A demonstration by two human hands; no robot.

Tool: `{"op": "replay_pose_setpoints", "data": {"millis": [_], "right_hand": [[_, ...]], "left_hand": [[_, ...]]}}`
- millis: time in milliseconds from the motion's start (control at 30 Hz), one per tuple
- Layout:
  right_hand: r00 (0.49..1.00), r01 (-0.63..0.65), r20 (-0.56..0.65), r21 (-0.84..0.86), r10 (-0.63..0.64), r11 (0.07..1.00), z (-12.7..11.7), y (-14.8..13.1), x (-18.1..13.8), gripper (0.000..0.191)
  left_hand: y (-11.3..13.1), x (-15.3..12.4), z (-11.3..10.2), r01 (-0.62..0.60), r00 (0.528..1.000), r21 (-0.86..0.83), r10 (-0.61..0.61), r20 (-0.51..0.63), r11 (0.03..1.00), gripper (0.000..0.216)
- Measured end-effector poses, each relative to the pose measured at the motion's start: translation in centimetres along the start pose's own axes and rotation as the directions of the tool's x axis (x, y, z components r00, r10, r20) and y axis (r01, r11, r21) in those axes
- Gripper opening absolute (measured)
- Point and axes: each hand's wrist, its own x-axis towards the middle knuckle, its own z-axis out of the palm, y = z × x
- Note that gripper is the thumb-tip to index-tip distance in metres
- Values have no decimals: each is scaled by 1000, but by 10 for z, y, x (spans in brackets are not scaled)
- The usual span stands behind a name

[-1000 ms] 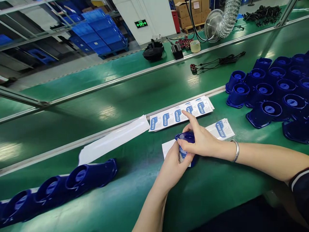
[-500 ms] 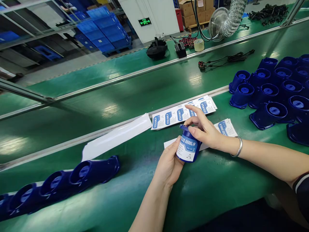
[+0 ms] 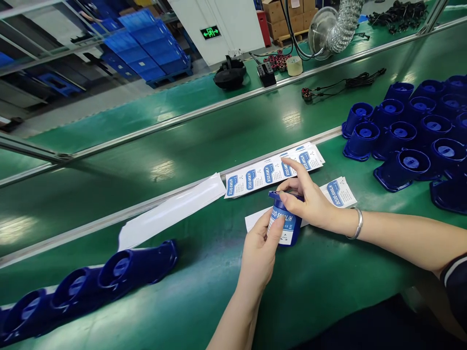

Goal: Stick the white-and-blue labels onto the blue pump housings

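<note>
A blue plastic housing (image 3: 286, 228) with a white and blue label stands upright on the green table (image 3: 321, 287). My left hand (image 3: 260, 250) grips its left side, thumb pressed on the label. My right hand (image 3: 308, 200) holds its top rim from the right, index finger stretched out. Under the housing lies a white backing sheet (image 3: 255, 219). Just behind it, a strip of printed labels (image 3: 272, 171) lies along the metal rail, and a single label sheet (image 3: 339, 191) lies beside my right wrist.
Several blue housings (image 3: 408, 129) crowd the right of the table. A row of housings on their sides (image 3: 91, 282) lies at the lower left. A long white backing strip (image 3: 171, 210) rests by the rail. A conveyor belt (image 3: 182, 146) with a black cable (image 3: 343, 82) runs behind.
The housing was tipped on its side, then stood upright. My left thumb now slides over its label, and my right hand stays on the top rim.
</note>
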Motion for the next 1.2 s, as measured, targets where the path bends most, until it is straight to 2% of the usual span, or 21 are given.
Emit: {"op": "replay_pose_setpoints", "data": {"millis": [100, 233, 367, 433, 533, 600, 700, 833, 1000, 1200], "right_hand": [[999, -34, -22, 3, 34, 999, 2, 1, -1, 77], [997, -73, -43, -31, 71, 997, 4, 4, -2, 76], [997, -72, -41, -2, 71, 997, 2, 10, 1, 77], [997, -70, -35, 38, 71, 997, -1, 12, 3, 76], [999, -43, -10, 84, 44, 995, -5, 13, 7, 68], [999, -14, 32, 119, 10, 993, -6, 12, 8, 67], [996, -4, 87, 169, -11, 986, -8, 13, 8, 73], [992, 38, 109, 185, -60, 982, -10, 17, 8, 77], [975, 134, 149, 206, -166, 969, -14, 23, 7, 73], [961, 212, 138, 180, -238, 961, -16, 26, 5, 69]], "left_hand": [[5, -1, 1, -37, 999, 142, 39, -7, 989, 40], [13, -4, 10, -43, 994, 298, 70, -82, 954, 33], [12, -3, 12, -68, 986, 343, 116, -121, 937, 46], [10, -1, 8, -61, 993, 248, 85, -84, 967, 55], [10, 4, 0, 69, 997, -76, -72, -40, 995, 55], [10, 8, -3, 168, 982, -263, -186, -44, 950, 47], [10, 12, -4, 255, 959, -391, -284, -17, 884, 29], [7, 12, -3, 264, 959, -436, -284, 20, 861, 28], [6, 8, -1, 211, 974, -424, -228, 10, 881, 34], [5, 4, 2, 138, 989, -400, -144, 16, 906, 39]]}}
